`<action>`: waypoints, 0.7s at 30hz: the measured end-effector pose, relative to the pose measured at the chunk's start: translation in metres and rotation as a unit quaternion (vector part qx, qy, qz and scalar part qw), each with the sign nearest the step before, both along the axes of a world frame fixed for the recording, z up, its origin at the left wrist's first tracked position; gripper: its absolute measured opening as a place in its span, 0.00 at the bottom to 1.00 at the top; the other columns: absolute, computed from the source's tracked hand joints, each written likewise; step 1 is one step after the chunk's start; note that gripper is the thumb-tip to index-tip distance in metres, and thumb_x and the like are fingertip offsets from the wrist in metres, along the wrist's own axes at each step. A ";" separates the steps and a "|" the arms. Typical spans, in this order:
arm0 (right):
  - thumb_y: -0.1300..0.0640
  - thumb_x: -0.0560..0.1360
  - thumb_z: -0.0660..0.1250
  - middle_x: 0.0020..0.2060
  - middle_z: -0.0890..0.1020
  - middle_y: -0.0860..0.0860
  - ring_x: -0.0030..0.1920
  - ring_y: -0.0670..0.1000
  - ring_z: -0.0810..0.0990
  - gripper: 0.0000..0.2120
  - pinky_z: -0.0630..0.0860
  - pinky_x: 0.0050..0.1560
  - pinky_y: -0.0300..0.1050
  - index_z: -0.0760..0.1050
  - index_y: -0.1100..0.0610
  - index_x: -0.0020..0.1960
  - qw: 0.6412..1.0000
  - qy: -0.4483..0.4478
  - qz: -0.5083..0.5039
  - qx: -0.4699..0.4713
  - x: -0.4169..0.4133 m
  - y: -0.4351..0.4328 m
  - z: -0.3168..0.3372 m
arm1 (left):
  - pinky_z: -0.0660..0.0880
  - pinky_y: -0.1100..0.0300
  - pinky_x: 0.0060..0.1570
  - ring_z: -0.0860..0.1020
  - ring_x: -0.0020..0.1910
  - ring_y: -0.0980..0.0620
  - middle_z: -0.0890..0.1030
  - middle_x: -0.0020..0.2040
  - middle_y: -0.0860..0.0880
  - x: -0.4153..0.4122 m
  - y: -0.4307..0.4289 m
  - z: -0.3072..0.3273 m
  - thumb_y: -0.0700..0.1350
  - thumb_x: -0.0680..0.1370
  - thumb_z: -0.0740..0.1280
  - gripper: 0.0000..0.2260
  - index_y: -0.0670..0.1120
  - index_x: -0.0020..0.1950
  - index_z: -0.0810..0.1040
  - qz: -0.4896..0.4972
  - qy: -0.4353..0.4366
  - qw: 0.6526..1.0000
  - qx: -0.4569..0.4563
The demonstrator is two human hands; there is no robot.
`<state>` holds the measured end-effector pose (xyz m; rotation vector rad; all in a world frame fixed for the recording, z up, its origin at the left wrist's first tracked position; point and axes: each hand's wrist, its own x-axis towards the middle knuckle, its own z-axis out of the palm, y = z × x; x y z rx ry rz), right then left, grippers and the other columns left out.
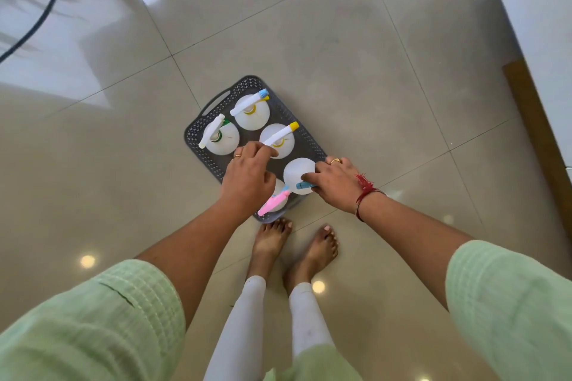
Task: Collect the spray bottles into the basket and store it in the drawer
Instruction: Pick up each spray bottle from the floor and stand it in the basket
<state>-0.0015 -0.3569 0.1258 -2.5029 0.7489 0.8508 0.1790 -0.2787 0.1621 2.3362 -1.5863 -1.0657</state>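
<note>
Collection apparently complete: five spray bottles upright in grey perforated basket (198,128) on tiled floor (356,71); none seen outside it. Storage in drawer outstanding; no drawer identifiable. Left hand (247,175) loosely curled above yellow-nozzled bottle (278,141), grip not confirmable. Right hand (335,184) closed around blue-nozzled bottle (297,175). Bottles white, translucent.

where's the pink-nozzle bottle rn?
Head view: the pink-nozzle bottle stands in the basket's near corner, just ahead of the feet, partly under the left hand, beside the blue-nozzle bottle.
</note>
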 end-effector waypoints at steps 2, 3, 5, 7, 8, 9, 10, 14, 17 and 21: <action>0.52 0.80 0.57 0.58 0.76 0.55 0.60 0.59 0.72 0.17 0.68 0.54 0.50 0.70 0.48 0.68 1.000 0.007 -0.001 -0.004 0.002 0.002 -0.005 | 0.71 0.50 0.57 0.70 0.59 0.43 0.73 0.60 0.44 0.000 0.007 -0.003 0.38 0.72 0.63 0.18 0.45 0.62 0.74 0.001 0.006 1.000 0.007; 0.53 0.80 0.57 0.58 0.76 0.55 0.60 0.59 0.72 0.16 0.68 0.54 0.50 0.70 0.49 0.67 1.000 0.011 -0.005 -0.006 0.002 0.004 -0.007 | 0.71 0.51 0.57 0.70 0.59 0.43 0.73 0.60 0.44 0.000 0.011 -0.004 0.39 0.72 0.63 0.18 0.45 0.62 0.74 0.003 0.008 1.000 0.011; 0.55 0.80 0.57 0.58 0.76 0.55 0.61 0.59 0.71 0.16 0.68 0.55 0.50 0.70 0.49 0.67 1.000 0.024 -0.015 -0.008 0.005 0.006 -0.011 | 0.72 0.52 0.57 0.70 0.61 0.44 0.73 0.60 0.45 0.001 0.017 -0.007 0.39 0.73 0.63 0.17 0.46 0.62 0.74 0.004 0.007 1.000 0.018; 0.58 0.79 0.58 0.59 0.76 0.56 0.62 0.59 0.71 0.17 0.68 0.57 0.51 0.70 0.50 0.67 0.999 0.038 -0.018 -0.012 0.008 0.010 -0.017 | 0.73 0.52 0.57 0.69 0.62 0.45 0.73 0.61 0.46 0.003 0.022 -0.011 0.40 0.73 0.63 0.17 0.46 0.62 0.73 0.002 0.004 1.000 0.027; 0.59 0.79 0.58 0.59 0.76 0.56 0.62 0.59 0.71 0.17 0.68 0.58 0.51 0.70 0.50 0.67 0.999 0.042 -0.018 -0.014 0.010 0.011 -0.019 | 0.73 0.52 0.57 0.69 0.62 0.45 0.73 0.61 0.45 0.004 0.025 -0.012 0.40 0.73 0.64 0.17 0.46 0.62 0.73 0.001 0.003 1.000 0.029; 0.59 0.79 0.57 0.60 0.76 0.56 0.63 0.59 0.70 0.17 0.68 0.58 0.51 0.70 0.50 0.67 0.999 0.045 -0.017 -0.018 0.013 0.012 -0.021 | 0.72 0.53 0.56 0.69 0.61 0.44 0.73 0.61 0.45 0.006 0.027 -0.014 0.40 0.73 0.64 0.17 0.46 0.62 0.73 -0.001 0.001 1.000 0.029; 0.60 0.79 0.57 0.60 0.75 0.56 0.63 0.59 0.70 0.17 0.68 0.58 0.51 0.70 0.50 0.67 0.999 0.045 -0.014 -0.022 0.015 0.013 -0.022 | 0.71 0.53 0.56 0.70 0.60 0.44 0.73 0.60 0.45 0.008 0.030 -0.015 0.40 0.73 0.64 0.17 0.46 0.62 0.73 -0.001 -0.001 1.000 0.031; 0.59 0.78 0.60 0.61 0.74 0.55 0.63 0.58 0.70 0.18 0.67 0.59 0.52 0.69 0.52 0.67 0.999 0.031 -0.018 -0.038 0.020 0.015 -0.025 | 0.71 0.50 0.54 0.71 0.58 0.42 0.74 0.59 0.44 0.019 0.039 -0.021 0.42 0.73 0.65 0.17 0.45 0.62 0.73 0.021 -0.013 0.999 0.035; 0.58 0.75 0.63 0.63 0.72 0.54 0.63 0.57 0.70 0.19 0.66 0.61 0.52 0.69 0.53 0.67 0.997 -0.003 -0.060 -0.052 0.018 0.017 -0.021 | 0.72 0.47 0.51 0.73 0.56 0.41 0.75 0.58 0.43 0.032 0.039 -0.025 0.47 0.73 0.68 0.19 0.45 0.63 0.72 0.070 -0.030 0.996 0.053; 0.56 0.72 0.67 0.61 0.73 0.55 0.60 0.59 0.73 0.22 0.69 0.58 0.51 0.71 0.52 0.66 0.964 -0.088 -0.248 -0.039 0.009 0.011 -0.016 | 0.74 0.50 0.48 0.76 0.56 0.42 0.76 0.59 0.45 0.040 0.039 -0.035 0.52 0.71 0.71 0.25 0.47 0.63 0.68 0.036 -0.042 0.989 0.139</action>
